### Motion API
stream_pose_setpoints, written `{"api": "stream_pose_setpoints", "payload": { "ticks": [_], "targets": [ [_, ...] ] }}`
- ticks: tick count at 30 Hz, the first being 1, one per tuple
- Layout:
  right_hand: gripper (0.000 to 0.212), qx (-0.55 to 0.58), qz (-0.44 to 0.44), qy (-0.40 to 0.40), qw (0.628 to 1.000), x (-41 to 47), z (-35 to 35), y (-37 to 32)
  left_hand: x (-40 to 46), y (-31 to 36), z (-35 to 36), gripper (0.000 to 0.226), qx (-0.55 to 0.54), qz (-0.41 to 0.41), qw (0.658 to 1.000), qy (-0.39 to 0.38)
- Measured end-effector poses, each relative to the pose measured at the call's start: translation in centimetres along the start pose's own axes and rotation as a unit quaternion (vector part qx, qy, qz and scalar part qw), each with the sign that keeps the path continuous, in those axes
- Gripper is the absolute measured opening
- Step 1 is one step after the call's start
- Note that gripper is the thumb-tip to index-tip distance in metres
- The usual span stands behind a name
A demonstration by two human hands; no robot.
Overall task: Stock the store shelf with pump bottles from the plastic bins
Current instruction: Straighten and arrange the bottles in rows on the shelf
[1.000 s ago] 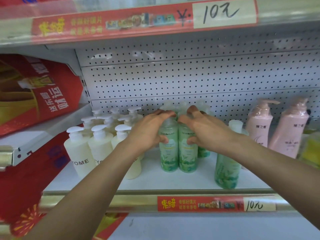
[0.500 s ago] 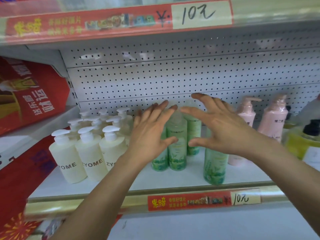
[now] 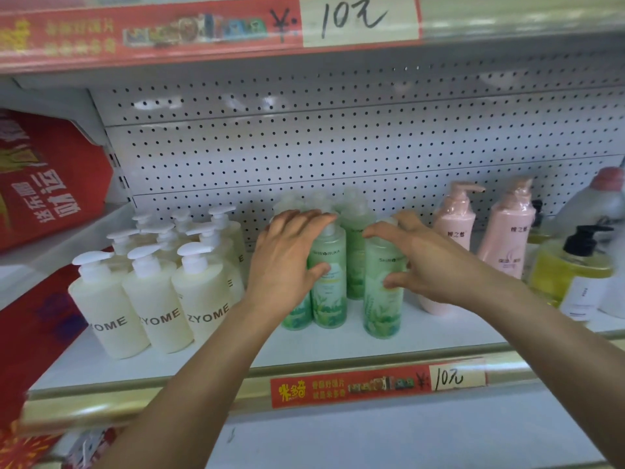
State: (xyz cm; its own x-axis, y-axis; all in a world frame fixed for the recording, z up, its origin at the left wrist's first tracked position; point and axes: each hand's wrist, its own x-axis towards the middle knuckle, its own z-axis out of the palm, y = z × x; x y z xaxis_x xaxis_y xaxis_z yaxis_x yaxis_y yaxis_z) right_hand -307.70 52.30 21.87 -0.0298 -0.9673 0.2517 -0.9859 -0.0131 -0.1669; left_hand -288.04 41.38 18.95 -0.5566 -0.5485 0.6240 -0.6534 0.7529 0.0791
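At the centre of the frame both hands reach into the store shelf (image 3: 338, 353) among a cluster of green pump bottles. The left hand (image 3: 287, 265) lies over a green bottle (image 3: 329, 292) printed with a leaf pattern: its fingers curve across the bottle's top and the thumb presses the front of the label, so the grip is holding that bottle. The right hand (image 3: 426, 262) wraps the green bottle just to the right (image 3: 380, 299), fingers arched over its shoulder and thumb against its side, the grip closed round it. Both bottles stand upright on the shelf, near each other with a narrow gap between. More green bottles (image 3: 355, 238) stand behind them toward the white pegboard back panel (image 3: 338, 147).

At the left of the shelf stands a group of cream pump bottles (image 3: 152, 299) marked ZYOME. To the right are two pink pump bottles (image 3: 507, 238), and at the far right a yellow bottle with a black pump (image 3: 575, 272). A red price strip (image 3: 375, 384) reading 10 runs along the shelf's front edge.
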Motion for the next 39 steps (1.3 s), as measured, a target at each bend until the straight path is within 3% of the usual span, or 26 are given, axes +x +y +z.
{"api": "stream_pose_setpoints", "payload": {
  "ticks": [16,19,21,23,25,29,33,36,39],
  "targets": [
    [0.079,-0.007,-0.011,0.031,0.999,2.8,1.8,-0.5,0.0,0.2,0.3,0.076,-0.007,0.009,1.0,0.015],
    [0.097,0.02,-0.032,0.065,0.997,2.1,2.4,-0.3,-0.2,0.2,0.3,0.089,-0.031,0.006,0.999,0.021],
    [0.098,0.084,-0.033,0.124,0.988,1.4,3.2,0.0,-1.0,0.2,0.2,0.104,-0.13,-0.036,0.99,0.047],
    [0.088,0.2,-0.015,0.19,0.961,0.8,4.0,0.1,-2.2,0.4,0.1,0.118,-0.268,-0.13,0.953,0.058],
    [0.081,0.346,0.038,0.2,0.916,0.9,4.8,0.4,-3.1,0.2,0.7,0.13,-0.344,-0.221,0.911,0.045],
    [0.096,0.553,0.168,0.112,0.808,3.4,6.8,2.3,-3.4,-1.5,2.5,0.137,-0.446,-0.294,0.845,0.006],
    [0.096,0.647,0.184,0.057,0.738,5.4,7.9,2.7,-2.4,-2.7,3.6,0.14,-0.526,-0.313,0.791,-0.005],
    [0.098,0.655,0.167,0.019,0.737,5.6,8.8,2.0,-2.1,-2.5,4.1,0.112,-0.575,-0.273,0.771,-0.012],
    [0.093,0.655,0.167,0.018,0.737,5.4,9.2,1.4,-2.2,-2.5,4.3,0.102,-0.593,-0.255,0.764,-0.012]
  ]
}}
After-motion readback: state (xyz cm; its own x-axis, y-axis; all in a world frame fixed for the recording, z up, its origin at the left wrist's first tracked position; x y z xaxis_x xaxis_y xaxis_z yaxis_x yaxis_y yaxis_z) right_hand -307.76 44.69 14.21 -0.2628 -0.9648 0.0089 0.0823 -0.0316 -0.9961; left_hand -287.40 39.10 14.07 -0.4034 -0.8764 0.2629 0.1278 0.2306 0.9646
